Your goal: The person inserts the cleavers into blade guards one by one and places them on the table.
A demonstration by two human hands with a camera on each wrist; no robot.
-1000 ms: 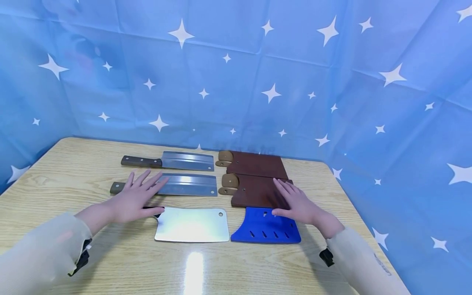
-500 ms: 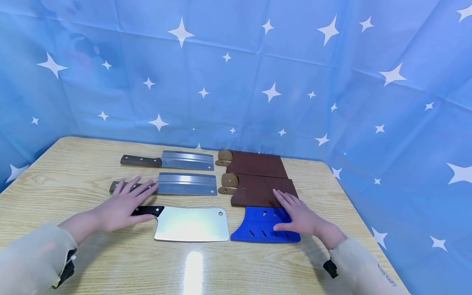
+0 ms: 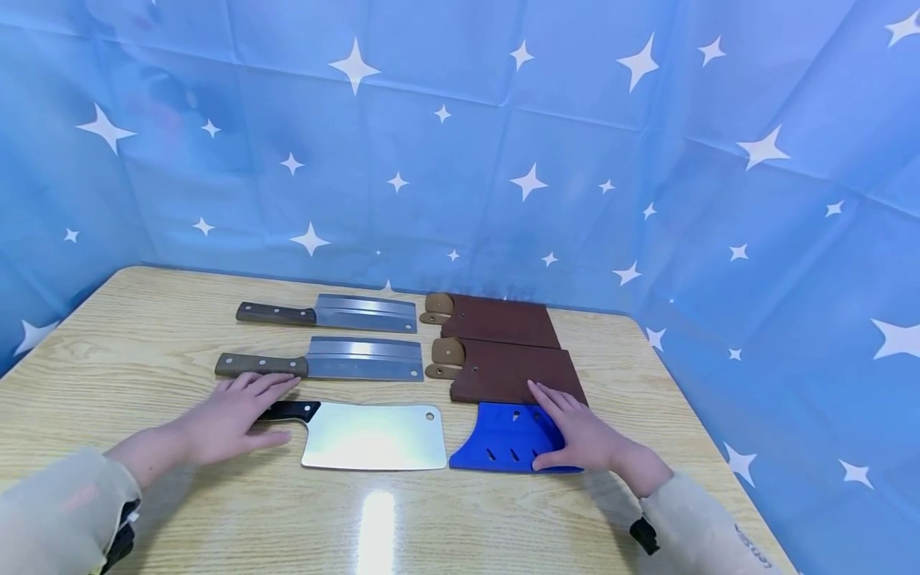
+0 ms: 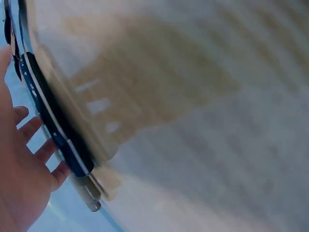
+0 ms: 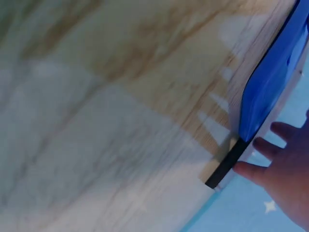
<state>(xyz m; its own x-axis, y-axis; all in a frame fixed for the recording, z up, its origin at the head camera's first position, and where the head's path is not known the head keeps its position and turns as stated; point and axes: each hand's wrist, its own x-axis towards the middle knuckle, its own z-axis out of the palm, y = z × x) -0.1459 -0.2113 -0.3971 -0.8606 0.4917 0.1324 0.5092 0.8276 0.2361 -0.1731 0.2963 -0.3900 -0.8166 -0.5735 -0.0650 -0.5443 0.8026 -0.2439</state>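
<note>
My left hand (image 3: pixel 233 419) hovers over the black handle (image 3: pixel 291 410) of the nearest cleaver, fingers spread; whether it touches is unclear. That cleaver's broad, shiny blade (image 3: pixel 374 438) points right. In the left wrist view the fingers lie beside the black handle (image 4: pixel 50 111). My right hand (image 3: pixel 582 438), fingers extended, is over the right part of a slotted blue blade cover (image 3: pixel 503 435). Its fingertips reach the lower edge of a brown sheath (image 3: pixel 513 371); contact cannot be told. The right wrist view has the blue cover (image 5: pixel 270 87) just beyond the fingers.
Behind lie two brown-handled cleavers, a middle one (image 3: pixel 366 359) and a far one (image 3: pixel 366 313), blades pointing right. Another brown sheath (image 3: pixel 499 321) with a tan strap lies at the back. All rest on a wooden table (image 3: pixel 273 511) before a blue star-patterned curtain (image 3: pixel 460 160).
My left hand has drawn back toward me and left, uncovering the middle cleaver's handle and part of the black handle. My right hand has shifted slightly toward me. The cleavers and covers stay put.
</note>
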